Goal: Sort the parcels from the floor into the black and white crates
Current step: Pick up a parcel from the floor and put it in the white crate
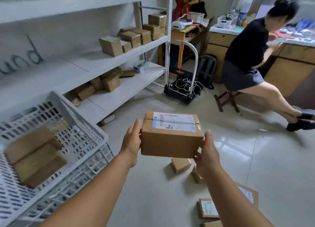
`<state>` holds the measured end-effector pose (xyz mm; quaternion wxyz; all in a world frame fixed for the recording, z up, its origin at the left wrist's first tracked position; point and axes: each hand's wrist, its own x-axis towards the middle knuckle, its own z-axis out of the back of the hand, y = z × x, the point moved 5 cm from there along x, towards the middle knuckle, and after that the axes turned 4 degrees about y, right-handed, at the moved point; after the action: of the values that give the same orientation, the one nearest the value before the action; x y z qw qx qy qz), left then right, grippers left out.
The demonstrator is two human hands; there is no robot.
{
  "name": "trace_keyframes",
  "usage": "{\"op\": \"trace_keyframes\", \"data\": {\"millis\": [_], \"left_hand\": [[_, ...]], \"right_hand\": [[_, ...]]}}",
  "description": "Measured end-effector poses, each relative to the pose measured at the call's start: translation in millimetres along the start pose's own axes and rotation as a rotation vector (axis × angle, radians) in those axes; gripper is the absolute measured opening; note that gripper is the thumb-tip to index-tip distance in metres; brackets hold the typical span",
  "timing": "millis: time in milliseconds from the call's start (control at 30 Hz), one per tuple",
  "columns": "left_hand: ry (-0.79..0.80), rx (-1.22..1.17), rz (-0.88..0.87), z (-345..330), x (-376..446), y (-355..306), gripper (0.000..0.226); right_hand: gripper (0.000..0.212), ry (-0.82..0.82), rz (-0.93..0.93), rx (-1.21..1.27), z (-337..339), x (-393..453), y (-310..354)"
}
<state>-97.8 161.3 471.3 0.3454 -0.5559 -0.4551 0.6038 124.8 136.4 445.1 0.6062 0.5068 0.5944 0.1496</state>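
I hold a brown cardboard parcel [171, 138] with a white shipping label on top, lifted above the floor between both hands. My left hand [132, 139] presses flat against its left side, fingers straight. My right hand [207, 156] supports its right lower corner, with the fingers hidden under the box. A white perforated crate [95, 141] stands at the left with two or three brown parcels [34, 155] inside. More parcels lie on the floor: small ones [180, 164] below the held box, labelled ones [207, 208] near my right forearm. No black crate is in view.
White metal shelving [109, 56] with several brown boxes runs along the left wall. A folding hand trolley [181, 90] with cables stands ahead. A person in black sits on a wooden stool [226, 99] at the right, legs stretched across the tiled floor, beside wooden cabinets.
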Motion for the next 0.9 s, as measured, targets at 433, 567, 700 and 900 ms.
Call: {"op": "trace_keyframes", "data": {"millis": [433, 567, 700, 900], "left_hand": [[-0.213, -0.159, -0.222, 199.3, -80.5, -75.9, 0.041], [-0.279, -0.139, -0.245, 258.9, -109.3, -79.9, 0.043], [-0.379, -0.147, -0.221, 312.5, -134.5, -75.1, 0.043], [-0.445, -0.081, -0.090, 359.2, -147.4, -62.8, 0.089]], "right_hand": [[0.027, 0.277, 0.121, -0.067, -186.4, -121.6, -15.0], [0.031, 0.330, 0.121, -0.118, -237.0, -153.9, -39.9], [0.056, 0.350, 0.061, -0.197, -283.0, -183.6, -66.9], [0.063, 0.416, 0.031, -0.386, -331.8, -206.2, -95.4]]}}
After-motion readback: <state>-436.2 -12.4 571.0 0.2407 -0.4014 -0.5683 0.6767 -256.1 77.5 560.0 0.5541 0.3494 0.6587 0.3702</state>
